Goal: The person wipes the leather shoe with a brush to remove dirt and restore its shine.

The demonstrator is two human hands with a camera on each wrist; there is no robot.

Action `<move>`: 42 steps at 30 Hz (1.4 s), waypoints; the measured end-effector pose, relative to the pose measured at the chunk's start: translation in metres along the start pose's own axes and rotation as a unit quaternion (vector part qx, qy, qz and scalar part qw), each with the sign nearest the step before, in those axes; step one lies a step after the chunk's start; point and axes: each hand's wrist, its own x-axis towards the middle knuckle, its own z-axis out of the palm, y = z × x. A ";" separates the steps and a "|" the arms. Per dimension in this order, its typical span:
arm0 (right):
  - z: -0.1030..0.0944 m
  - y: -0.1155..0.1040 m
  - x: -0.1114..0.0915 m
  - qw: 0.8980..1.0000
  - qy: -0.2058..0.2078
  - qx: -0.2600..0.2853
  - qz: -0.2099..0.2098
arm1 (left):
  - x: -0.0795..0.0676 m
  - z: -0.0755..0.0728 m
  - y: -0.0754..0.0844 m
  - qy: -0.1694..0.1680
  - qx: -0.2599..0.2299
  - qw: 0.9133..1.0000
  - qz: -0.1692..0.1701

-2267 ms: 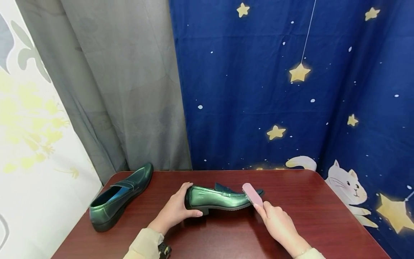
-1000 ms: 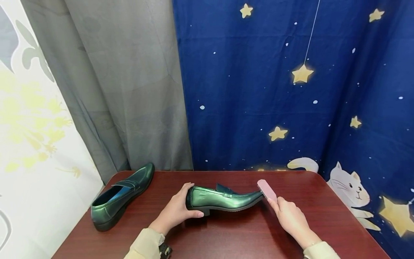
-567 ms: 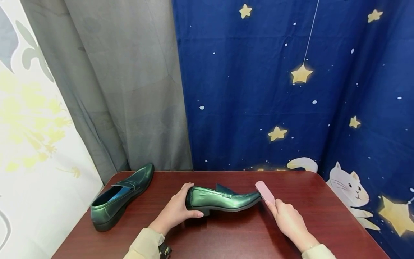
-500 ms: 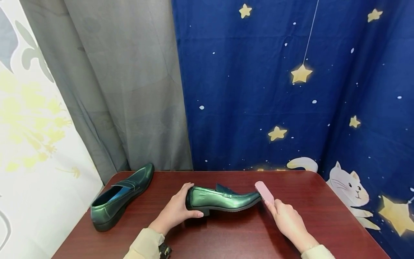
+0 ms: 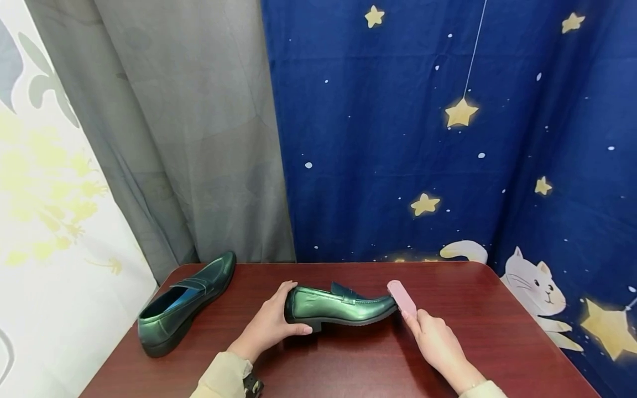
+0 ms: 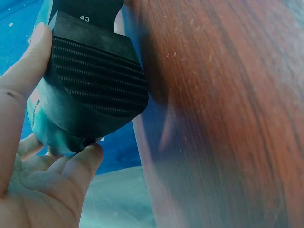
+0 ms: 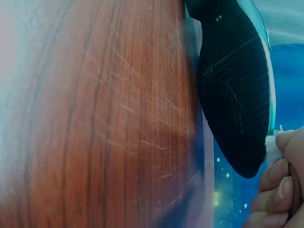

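Observation:
My left hand grips a shiny green loafer round its heel and holds it above the table, toe to the right. In the left wrist view the ridged heel block, marked 43, sits between thumb and fingers. My right hand holds a pink-backed brush by its handle. White bristles touch or lie very close to the toe edge in the right wrist view, beside the black sole. A second green loafer stands on the table at the left.
The dark red wooden table reaches back to a grey curtain and a blue star-patterned curtain. A white patterned surface borders its left side.
The brush went from the upper toe to beyond the toe tip, then drew back slightly left toward the toe. My left hand and its loafer have hardly moved.

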 end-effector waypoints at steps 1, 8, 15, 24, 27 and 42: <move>0.000 -0.001 0.000 1.000 0.000 0.001 0.000 | 0.000 0.000 0.000 0.000 0.000 1.000 -0.001; 0.001 -0.008 -0.003 1.000 -0.011 0.015 0.001 | 0.000 -0.001 0.000 -0.003 -0.011 1.000 -0.001; 0.003 -0.014 -0.007 1.000 -0.004 0.015 -0.003 | -0.001 -0.002 0.001 -0.003 -0.009 1.000 -0.003; 0.007 -0.026 -0.014 1.000 -0.001 0.024 -0.010 | -0.001 -0.001 0.002 -0.001 -0.010 1.000 0.000; 0.008 -0.028 -0.016 1.000 -0.001 0.027 -0.011 | -0.001 -0.001 0.001 0.001 -0.010 1.000 0.002; 0.016 -0.045 -0.019 0.999 -0.008 0.032 -0.019 | -0.001 0.000 -0.001 0.005 -0.008 1.000 0.003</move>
